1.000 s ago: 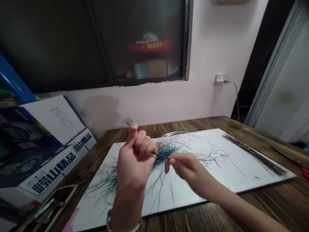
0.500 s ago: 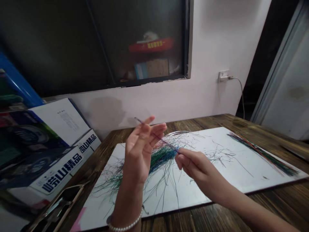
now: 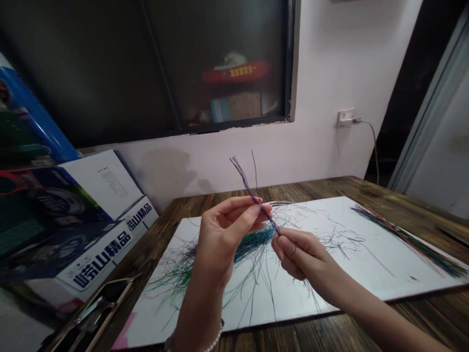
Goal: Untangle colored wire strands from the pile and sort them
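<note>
A thin bundle of purple wires (image 3: 269,216) is held up between my two hands, its upper ends fanned apart against the wall. My right hand (image 3: 302,252) is closed on the lower end. The thumb and fingers of my left hand (image 3: 230,227) pinch the bundle higher up, with one strand standing away from the others. Under and behind the hands, a loose heap of green and blue wires (image 3: 252,239) lies on the white board (image 3: 293,300).
More wires lie along the board's right side (image 3: 410,239). Printed boxes (image 3: 102,254) and a tray of metal tools (image 3: 95,313) stand at the left of the wooden table (image 3: 318,188). A plugged-in cable (image 3: 373,134) hangs from the wall.
My left hand has turned and its fingers have closed on the bundle. The upper wire ends, together before, are now spread and point higher. The view has shifted slightly.
</note>
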The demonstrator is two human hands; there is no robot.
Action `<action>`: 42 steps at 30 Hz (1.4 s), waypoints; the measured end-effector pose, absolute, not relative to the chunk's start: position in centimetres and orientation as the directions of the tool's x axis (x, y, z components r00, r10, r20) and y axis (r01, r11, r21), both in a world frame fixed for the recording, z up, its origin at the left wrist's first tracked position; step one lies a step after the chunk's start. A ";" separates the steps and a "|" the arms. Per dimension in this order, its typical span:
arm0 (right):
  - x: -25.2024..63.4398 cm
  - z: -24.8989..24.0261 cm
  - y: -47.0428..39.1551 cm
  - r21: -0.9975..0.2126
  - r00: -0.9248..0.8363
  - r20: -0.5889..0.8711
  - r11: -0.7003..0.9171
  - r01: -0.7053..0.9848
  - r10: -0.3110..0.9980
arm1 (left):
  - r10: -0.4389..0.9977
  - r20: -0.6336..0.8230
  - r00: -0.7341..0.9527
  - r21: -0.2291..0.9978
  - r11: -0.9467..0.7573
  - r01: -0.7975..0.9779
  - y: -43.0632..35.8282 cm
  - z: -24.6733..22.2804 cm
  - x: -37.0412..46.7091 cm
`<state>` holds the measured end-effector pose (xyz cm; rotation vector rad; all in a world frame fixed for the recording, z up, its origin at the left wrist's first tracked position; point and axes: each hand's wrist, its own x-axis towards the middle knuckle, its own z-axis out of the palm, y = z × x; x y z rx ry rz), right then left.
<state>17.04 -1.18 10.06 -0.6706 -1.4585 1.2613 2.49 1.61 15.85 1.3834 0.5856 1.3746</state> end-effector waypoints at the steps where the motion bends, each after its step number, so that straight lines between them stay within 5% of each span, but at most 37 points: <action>1: 17.0 10.1 -1.1 -0.931 -0.318 0.336 0.262 -0.254 0.887 | 0.887 0.411 0.211 0.886 -0.333 -0.323 1.5 15.9 2.6; 8: 16.7 9.6 -1.0 -0.844 -0.493 0.291 -0.023 -0.536 0.820 | 0.911 0.386 0.144 0.877 -0.314 -0.363 0.9 16.2 3.2; 18: 16.5 9.2 -1.1 -0.725 -0.595 0.247 -0.263 -0.637 0.765 | 0.923 0.355 0.147 0.880 -0.278 -0.385 0.5 16.2 3.2; 42: 16.3 9.1 -1.0 -0.785 -0.608 0.210 -0.238 -0.572 0.766 | 0.926 0.340 0.162 0.900 -0.271 -0.340 0.1 16.5 3.9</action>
